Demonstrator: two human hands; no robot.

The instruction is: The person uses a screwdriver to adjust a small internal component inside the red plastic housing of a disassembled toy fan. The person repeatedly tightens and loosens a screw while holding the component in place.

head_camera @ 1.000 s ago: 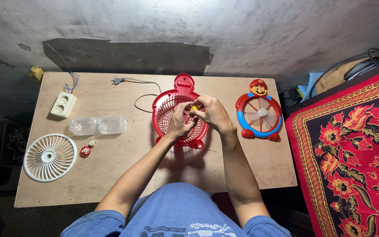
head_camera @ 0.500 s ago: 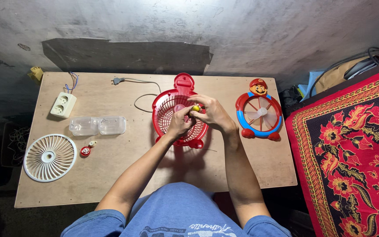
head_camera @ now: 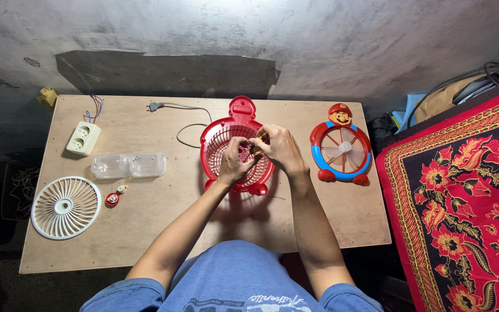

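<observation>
A red fan housing (head_camera: 218, 134) with a grille lies flat in the middle of the wooden table (head_camera: 145, 231). Both hands work over its centre. My left hand (head_camera: 235, 162) rests on the grille with its fingers curled at the hub. My right hand (head_camera: 278, 147) is closed around a small yellow-handled tool (head_camera: 257, 144), its tip pointing down into the hub. A grey power cord (head_camera: 183, 118) runs from the housing to a plug at the back of the table.
A white round fan grille (head_camera: 66, 207) lies at the front left, with a small red knob (head_camera: 112, 199) beside it. A clear plastic box (head_camera: 128, 165) and a white socket strip (head_camera: 83, 138) sit further back. A cartoon-figure fan (head_camera: 342, 147) stands right. A red floral cloth (head_camera: 463, 202) is at the far right.
Both hands stay over the fan hub; the fingers shift slightly around the yellow tool. Nothing else has moved.
</observation>
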